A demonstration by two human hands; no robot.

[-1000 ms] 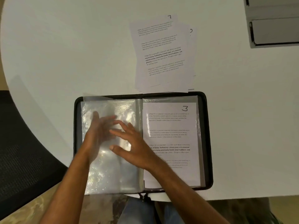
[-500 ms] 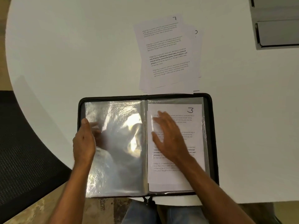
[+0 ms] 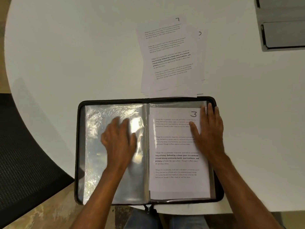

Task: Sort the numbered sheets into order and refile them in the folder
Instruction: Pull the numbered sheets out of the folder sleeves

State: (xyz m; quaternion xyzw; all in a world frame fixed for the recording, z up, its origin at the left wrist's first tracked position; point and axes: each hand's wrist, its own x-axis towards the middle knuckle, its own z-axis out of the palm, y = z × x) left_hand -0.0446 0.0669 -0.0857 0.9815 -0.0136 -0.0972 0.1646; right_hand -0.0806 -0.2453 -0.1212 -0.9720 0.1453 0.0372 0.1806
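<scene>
The folder (image 3: 113, 101) lies open on the white tabletop (image 3: 66, 55), the loose sheets (image 3: 170, 55) stacked just beyond it. The left hand (image 3: 118, 139) rests flat, fingers together, on the clear left sleeve (image 3: 95, 154). The right hand (image 3: 208, 129) lies flat with its fingers straight on the right edge of the sheet marked 3 (image 3: 175, 162).

We count one open zip folder (image 3: 79, 146) on the one white table (image 3: 66, 55), one sheet marked 3 (image 3: 175, 185) inside it, and one loose pile of sheets (image 3: 166, 52) whose number we cannot tell. Two hands: left hand (image 3: 118, 139), right hand (image 3: 208, 133). One black chair (image 3: 24, 146).
</scene>
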